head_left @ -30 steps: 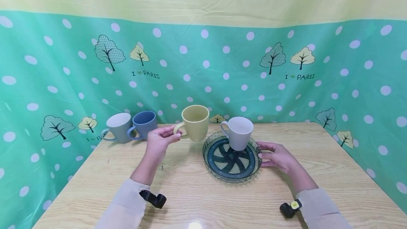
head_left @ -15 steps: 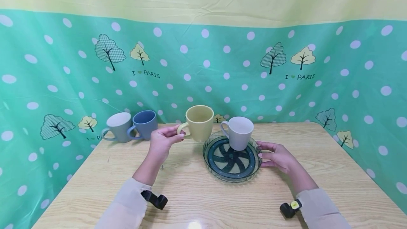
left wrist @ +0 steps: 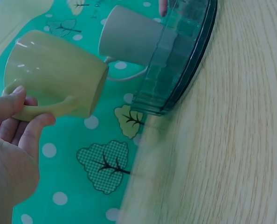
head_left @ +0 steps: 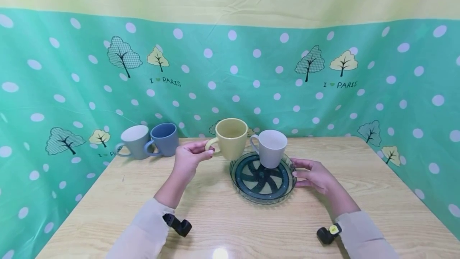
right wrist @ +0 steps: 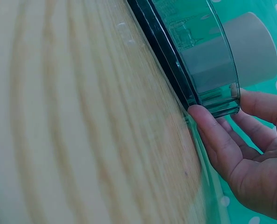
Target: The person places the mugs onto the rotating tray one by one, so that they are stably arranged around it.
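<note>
My left hand [head_left: 188,159] pinches the handle of a yellow mug [head_left: 232,141], held upright at the tray's far left edge. In the left wrist view, thumb and fingers close round the yellow mug's handle [left wrist: 47,109]. A pale whitish mug [head_left: 272,149] stands inside a round, green-tinted clear tray [head_left: 261,199] with a dark swirl-spoked base, towards its back. My right hand [head_left: 316,177] holds the tray's right side. The right wrist view shows one fingertip [right wrist: 201,112] at the dark base and another at the rim.
A grey-blue mug [head_left: 135,143] with a white inside and a blue mug [head_left: 165,141] stand side by side at the table's back left. Green printed cloth [head_left: 230,83] hangs behind and at both sides of the wooden table [head_left: 215,219].
My left hand has carried the yellow mug rightwards, closer to the tray and the whitish mug. My right hand, the tray and the other mugs stay in place.
</note>
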